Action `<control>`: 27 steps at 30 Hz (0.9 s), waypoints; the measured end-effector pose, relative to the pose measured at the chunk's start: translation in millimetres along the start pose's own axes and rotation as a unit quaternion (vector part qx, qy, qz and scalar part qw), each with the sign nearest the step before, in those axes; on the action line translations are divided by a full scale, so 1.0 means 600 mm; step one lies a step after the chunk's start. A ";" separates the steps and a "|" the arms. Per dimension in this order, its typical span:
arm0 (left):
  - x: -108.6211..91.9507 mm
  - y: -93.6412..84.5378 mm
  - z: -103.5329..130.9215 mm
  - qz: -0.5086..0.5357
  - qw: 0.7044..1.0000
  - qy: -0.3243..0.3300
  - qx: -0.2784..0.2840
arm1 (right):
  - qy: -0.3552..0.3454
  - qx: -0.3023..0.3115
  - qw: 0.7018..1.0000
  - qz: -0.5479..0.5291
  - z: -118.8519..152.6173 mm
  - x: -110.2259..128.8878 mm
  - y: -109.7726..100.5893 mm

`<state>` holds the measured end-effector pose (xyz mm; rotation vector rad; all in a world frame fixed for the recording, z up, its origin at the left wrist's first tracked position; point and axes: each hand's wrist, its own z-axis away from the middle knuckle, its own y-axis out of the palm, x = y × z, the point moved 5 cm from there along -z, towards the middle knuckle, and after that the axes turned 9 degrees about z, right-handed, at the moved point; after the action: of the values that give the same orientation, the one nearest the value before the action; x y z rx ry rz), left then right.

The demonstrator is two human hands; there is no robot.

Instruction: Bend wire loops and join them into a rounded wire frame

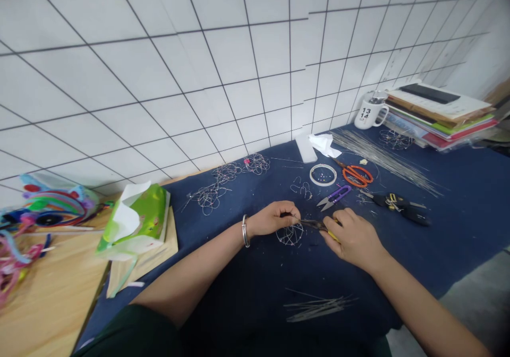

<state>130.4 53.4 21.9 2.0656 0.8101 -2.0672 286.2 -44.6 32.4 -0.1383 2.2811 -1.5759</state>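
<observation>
Between the thumb and fingers of my left hand (275, 218) is pinched a small round wire frame (290, 234), a tangle of thin bent wire that hangs just below the fingertips. My right hand (350, 236) is wrapped round pliers (314, 223) with yellow handles. The jaws of the pliers point left and meet the wire at my left fingertips; the exact bite is too small to make out. Just beyond the hands lie purple thread snips (335, 197) and a white ring-shaped dish (323, 175) with tiny beads in it. A bundle of short straight wires (316, 308) lies nearer to me.
Orange-handled scissors (357, 176), black pliers (400, 207) and long wires (384, 158) lie to the right. Finished-looking wire tangles (209, 197) lie at back left. A mug (370, 111) and stacked books (442, 115) stand at back right, a tissue pack (137, 219) at left.
</observation>
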 end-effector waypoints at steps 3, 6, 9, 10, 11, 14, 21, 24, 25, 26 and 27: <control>0.001 0.001 0.000 0.000 1.000 -0.002 0.006 | 0.003 0.005 1.000 -0.002 0.002 0.001 0.003; 0.003 0.001 0.000 0.002 1.000 -0.011 0.007 | 0.002 -0.009 1.000 -0.018 0.004 0.002 0.005; 0.003 0.000 0.000 0.007 1.000 -0.021 0.005 | 0.012 -0.011 0.999 -0.049 0.004 0.000 0.006; 0.003 0.000 0.000 0.008 1.000 -0.023 0.004 | 0.015 -0.008 0.998 -0.063 0.003 -0.002 0.007; 0.003 -0.001 0.000 0.008 1.000 -0.024 0.003 | 0.016 -0.003 0.997 -0.076 0.002 -0.003 0.007; 0.003 -0.001 0.000 0.005 1.000 -0.019 0.004 | 0.014 0.014 0.994 -0.110 -0.001 -0.005 0.009; 0.006 -0.001 0.000 0.000 1.000 -0.021 0.006 | -0.003 0.017 0.994 -0.108 -0.003 -0.006 0.011; 0.006 -0.001 0.000 0.008 0.999 -0.033 -0.002 | -0.008 0.021 0.998 -0.066 -0.004 -0.004 0.009; 0.005 0.000 0.000 0.009 0.999 -0.035 -0.005 | -0.008 0.025 0.998 -0.052 -0.004 -0.003 0.008; 0.005 0.000 0.000 0.009 0.999 -0.036 -0.009 | -0.007 0.029 0.999 -0.039 -0.004 -0.002 0.007; 0.006 0.001 0.000 0.008 0.999 -0.037 -0.014 | -0.004 0.033 0.999 -0.028 -0.004 -0.001 0.006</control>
<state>130.5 54.2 18.6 1.9629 0.8026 -2.0970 286.4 -40.6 30.0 -0.1931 2.2335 -1.6744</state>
